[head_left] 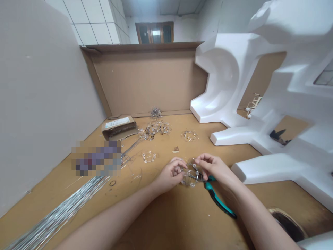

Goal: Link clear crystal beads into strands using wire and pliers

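Observation:
Both hands are closed on a ring of silver wire with clear beads (192,185), held just above the table. My left hand (170,176) pinches its left side, with the fingers curled. My right hand (214,168) grips the wire at the upper right between thumb and fingertips. Beneath the right hand lies a pair of pliers with teal and black handles (220,201), its jaws partly hidden behind the ring. A similar beaded wire ring (149,157) rests on the table to the left, and another beaded wire piece (189,135) lies farther back.
A bundle of straight silver wires (70,205) runs along the left. Behind it are a small open cardboard box (119,128) and a pile of beaded wire pieces (158,128). White foam packing (234,135) stands along the right. A dark ring (112,183) lies near the wires.

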`<state>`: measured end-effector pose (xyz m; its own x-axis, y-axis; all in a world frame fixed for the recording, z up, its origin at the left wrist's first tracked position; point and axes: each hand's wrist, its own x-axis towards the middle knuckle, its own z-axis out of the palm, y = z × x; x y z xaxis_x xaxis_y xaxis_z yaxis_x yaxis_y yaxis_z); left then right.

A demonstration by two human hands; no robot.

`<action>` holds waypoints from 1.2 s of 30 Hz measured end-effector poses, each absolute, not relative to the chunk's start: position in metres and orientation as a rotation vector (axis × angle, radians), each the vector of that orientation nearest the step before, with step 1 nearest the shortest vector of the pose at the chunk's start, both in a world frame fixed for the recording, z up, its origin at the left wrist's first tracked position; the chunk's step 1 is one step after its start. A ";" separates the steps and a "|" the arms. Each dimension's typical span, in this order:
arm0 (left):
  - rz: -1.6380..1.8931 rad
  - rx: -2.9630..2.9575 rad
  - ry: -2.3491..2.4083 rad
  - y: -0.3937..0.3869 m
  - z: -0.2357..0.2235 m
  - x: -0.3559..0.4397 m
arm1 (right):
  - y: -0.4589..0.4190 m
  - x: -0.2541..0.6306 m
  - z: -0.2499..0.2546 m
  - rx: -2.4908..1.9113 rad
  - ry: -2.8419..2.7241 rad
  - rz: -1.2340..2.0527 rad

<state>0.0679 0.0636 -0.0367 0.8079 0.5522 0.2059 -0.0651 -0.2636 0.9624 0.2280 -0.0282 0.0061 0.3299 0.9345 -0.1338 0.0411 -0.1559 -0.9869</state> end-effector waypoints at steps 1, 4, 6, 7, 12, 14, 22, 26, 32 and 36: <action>0.609 1.724 0.397 0.064 -0.036 0.068 | -0.028 0.228 0.006 -1.508 -0.931 1.020; 0.560 1.618 0.455 0.067 -0.036 0.068 | -0.031 0.229 0.009 -1.472 -0.947 0.993; 0.515 1.528 0.497 0.069 -0.036 0.068 | -0.033 0.229 0.011 -1.413 -1.002 0.993; 0.498 1.479 0.516 0.070 -0.036 0.068 | -0.035 0.230 0.011 -1.383 -1.042 1.001; 0.459 1.258 0.508 0.071 -0.033 0.067 | -0.037 0.230 0.011 -1.361 -1.183 1.081; 0.429 1.231 0.468 0.071 -0.034 0.067 | -0.037 0.228 0.010 -1.393 -1.181 1.091; 0.361 1.323 0.462 0.069 -0.034 0.067 | -0.035 0.224 0.008 -1.454 -1.078 1.121; 0.475 1.526 0.488 0.068 -0.029 0.065 | -0.031 0.228 0.003 -1.468 -1.044 1.109; 0.644 1.739 0.414 0.062 -0.021 0.064 | -0.029 0.231 -0.003 -1.482 -1.040 1.081; 0.729 1.785 0.416 0.055 -0.019 0.065 | -0.029 0.230 -0.001 -1.496 -1.030 1.066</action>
